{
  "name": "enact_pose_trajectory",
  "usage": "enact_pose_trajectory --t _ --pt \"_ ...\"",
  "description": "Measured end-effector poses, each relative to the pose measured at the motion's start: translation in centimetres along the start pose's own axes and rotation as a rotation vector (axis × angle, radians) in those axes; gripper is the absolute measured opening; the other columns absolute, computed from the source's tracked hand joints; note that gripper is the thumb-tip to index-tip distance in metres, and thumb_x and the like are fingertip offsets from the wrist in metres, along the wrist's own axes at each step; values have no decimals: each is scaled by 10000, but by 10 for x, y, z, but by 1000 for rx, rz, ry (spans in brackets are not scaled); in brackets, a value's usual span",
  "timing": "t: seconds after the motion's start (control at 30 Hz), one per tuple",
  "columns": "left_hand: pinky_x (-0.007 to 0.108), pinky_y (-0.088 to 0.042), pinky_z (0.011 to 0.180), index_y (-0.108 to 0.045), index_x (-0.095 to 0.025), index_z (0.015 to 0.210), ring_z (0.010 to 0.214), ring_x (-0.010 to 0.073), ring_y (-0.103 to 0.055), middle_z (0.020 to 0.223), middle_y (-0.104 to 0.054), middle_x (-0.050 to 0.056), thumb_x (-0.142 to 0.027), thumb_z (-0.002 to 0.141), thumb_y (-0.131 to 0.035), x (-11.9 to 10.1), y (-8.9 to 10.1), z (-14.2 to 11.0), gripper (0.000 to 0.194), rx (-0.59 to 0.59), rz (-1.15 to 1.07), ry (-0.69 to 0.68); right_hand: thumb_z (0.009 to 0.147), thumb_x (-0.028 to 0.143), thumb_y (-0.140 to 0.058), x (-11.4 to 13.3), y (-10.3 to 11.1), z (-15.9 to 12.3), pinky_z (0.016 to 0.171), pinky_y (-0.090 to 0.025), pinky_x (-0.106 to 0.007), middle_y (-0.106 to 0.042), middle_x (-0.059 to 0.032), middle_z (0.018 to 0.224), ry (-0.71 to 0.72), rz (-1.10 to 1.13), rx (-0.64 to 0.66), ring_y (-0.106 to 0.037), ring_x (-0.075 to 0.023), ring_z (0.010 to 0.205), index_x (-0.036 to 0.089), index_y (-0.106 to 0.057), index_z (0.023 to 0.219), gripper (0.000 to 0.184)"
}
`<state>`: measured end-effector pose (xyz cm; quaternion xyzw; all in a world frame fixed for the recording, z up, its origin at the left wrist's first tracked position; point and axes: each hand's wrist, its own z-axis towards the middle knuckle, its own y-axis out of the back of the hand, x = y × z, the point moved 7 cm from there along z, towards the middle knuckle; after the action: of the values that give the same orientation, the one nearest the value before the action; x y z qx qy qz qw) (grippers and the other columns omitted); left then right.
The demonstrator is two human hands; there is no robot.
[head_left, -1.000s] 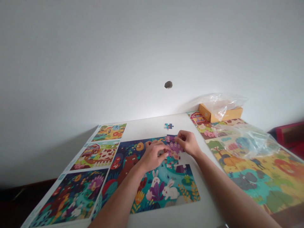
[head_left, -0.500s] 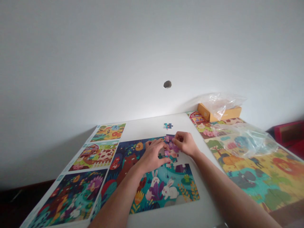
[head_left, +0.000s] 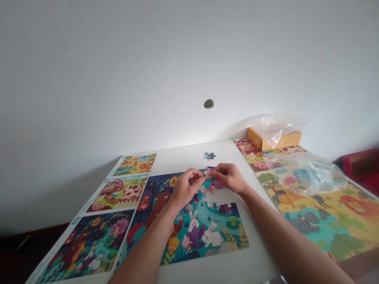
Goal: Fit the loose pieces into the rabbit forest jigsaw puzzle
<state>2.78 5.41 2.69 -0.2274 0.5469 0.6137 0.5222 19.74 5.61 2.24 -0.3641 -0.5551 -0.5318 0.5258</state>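
Note:
A forest jigsaw with rabbits (head_left: 195, 225) lies on the white table (head_left: 183, 157) in front of me. My left hand (head_left: 185, 187) and my right hand (head_left: 229, 177) are both raised a little above its upper right part. Each pinches one side of a small purple and pink puzzle piece (head_left: 208, 173) held between them. Below the hands a white gap (head_left: 219, 197) shows in the picture. A loose blue piece (head_left: 209, 156) lies on the table beyond the hands.
A sheet with three reference pictures (head_left: 115, 193) lies at the left. At the right lies a large finished animal puzzle (head_left: 319, 209) with a clear plastic bag (head_left: 308, 173) on it. An orange box (head_left: 284, 140) under another bag stands by the wall.
Both hands have lifted the purple piece off the puzzle; the left hand rose from flat on the picture. A white gap now shows where the piece lay.

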Motion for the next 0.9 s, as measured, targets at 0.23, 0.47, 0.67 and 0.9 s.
enact_pose_trajectory --t 0.23,0.47,0.67,0.9 --pt "280 -459 761 -715 -227 757 780 195 -651 763 -722 9 -317 853 -606 -14 -10 -2 171 175 142 -72 793 449 -655 1 6 1 465 -335 -218 -679 -26 646 -22 36 -71 -448 -87 481 154 -639 702 309" --pt "245 -443 664 -680 -183 765 658 152 -580 715 -672 2 -385 872 -592 -7 -7 -1 245 98 85 -44 777 519 -663 1 -2 2 397 -285 -198 -560 33 502 -57 98 -45 -417 -71 410 158 -608 708 372" --pt "235 -455 676 -676 -165 827 703 155 -607 767 -688 12 -383 903 -553 -7 -5 0 261 78 6 -10 768 544 -673 1 -9 0 352 -292 -190 -536 51 421 -109 236 34 -437 -80 336 170 -579 722 389" --pt "262 -474 783 -712 -184 959 858 190 -651 917 -731 41 -324 916 -531 -10 -1 1 232 47 -8 -33 792 515 -668 8 -6 -1 354 -252 -192 -633 6 555 -45 364 37 -426 -59 364 156 -594 715 375"
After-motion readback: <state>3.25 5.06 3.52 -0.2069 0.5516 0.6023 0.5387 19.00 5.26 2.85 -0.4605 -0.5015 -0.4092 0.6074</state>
